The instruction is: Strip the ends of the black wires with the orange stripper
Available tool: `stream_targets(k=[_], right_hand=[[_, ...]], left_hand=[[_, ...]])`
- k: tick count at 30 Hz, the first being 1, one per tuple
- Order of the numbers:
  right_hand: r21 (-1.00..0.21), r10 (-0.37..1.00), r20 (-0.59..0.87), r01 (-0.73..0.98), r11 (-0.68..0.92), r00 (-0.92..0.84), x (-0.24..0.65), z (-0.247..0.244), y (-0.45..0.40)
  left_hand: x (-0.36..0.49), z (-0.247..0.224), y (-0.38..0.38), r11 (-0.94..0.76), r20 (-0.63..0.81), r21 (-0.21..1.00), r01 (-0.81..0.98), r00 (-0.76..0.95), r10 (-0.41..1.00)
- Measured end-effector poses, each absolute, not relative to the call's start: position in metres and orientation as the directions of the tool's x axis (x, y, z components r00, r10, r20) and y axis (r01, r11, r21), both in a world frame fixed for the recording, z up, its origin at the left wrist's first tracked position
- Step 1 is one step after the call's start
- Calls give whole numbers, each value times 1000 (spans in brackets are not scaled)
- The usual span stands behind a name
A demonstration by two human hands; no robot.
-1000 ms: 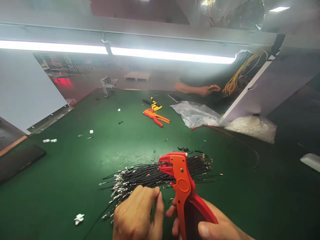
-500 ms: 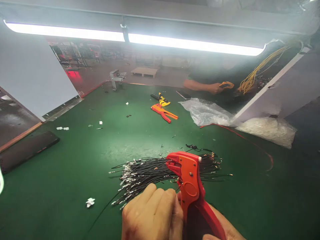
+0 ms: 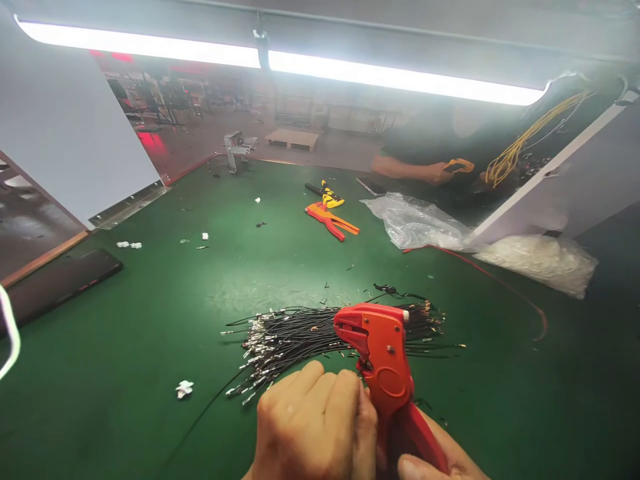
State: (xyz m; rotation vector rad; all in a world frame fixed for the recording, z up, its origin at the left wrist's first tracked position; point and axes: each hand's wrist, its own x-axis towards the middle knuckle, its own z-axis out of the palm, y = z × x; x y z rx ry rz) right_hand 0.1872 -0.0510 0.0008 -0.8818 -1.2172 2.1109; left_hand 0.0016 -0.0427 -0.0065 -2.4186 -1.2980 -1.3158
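Observation:
My right hand [image 3: 430, 460] is wrapped round the handles of a red and orange wire stripper [image 3: 387, 357], which stands upright with its jaws facing left. My left hand [image 3: 320, 423] is closed in a fist just left of the tool, knuckles up. A short dark piece of black wire [image 3: 363, 371] shows between these fingers and the stripper; most of it is hidden by the hand. Behind both hands lies a bundle of black wires [image 3: 305, 333], with metal terminals at the left ends and bare copper at the right.
Farther back lie a second red and orange stripper [image 3: 330, 220], a yellow and black tool [image 3: 330, 195] and a clear plastic bag [image 3: 415, 220]. A white connector [image 3: 184, 389] sits at left. Across the table, a person's hand [image 3: 440, 173] holds an orange tool. A lamp [image 3: 400, 77] hangs overhead.
The view has shifted slightly, so the lamp sits higher in the picture. Both hands and the stripper appear a little farther right, in much the same pose.

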Motion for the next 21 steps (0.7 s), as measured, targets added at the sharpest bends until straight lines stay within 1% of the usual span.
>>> stream_targets(k=[4,6,8,11,16,17,21], right_hand=[[-850,745,-120,-319,-418,-656,186,-27,-60],[-847,741,-76,-349,-401,-668,186,-39,-62],[-860,749,-107,-317,-400,-654,187,-43,-62],[-867,746,-189,-247,-432,-639,188,-42,-62],[-887,735,-140,-245,-391,-664,191,-45,-63],[-891,733,-151,-230,-392,-663,192,-45,-63],[-868,727,-271,-166,-468,-631,195,-42,-65]], left_hand=[[3,-5,-44,-646,730,281,710,279,624],[4,-4,-43,-643,731,270,717,282,622],[5,-2,-41,-647,746,251,720,282,603],[7,0,-40,-638,761,258,725,254,597],[6,-3,-45,-608,703,315,729,252,665],[5,-4,-46,-610,692,321,725,261,673],[4,-6,-46,-621,696,312,719,272,664]])
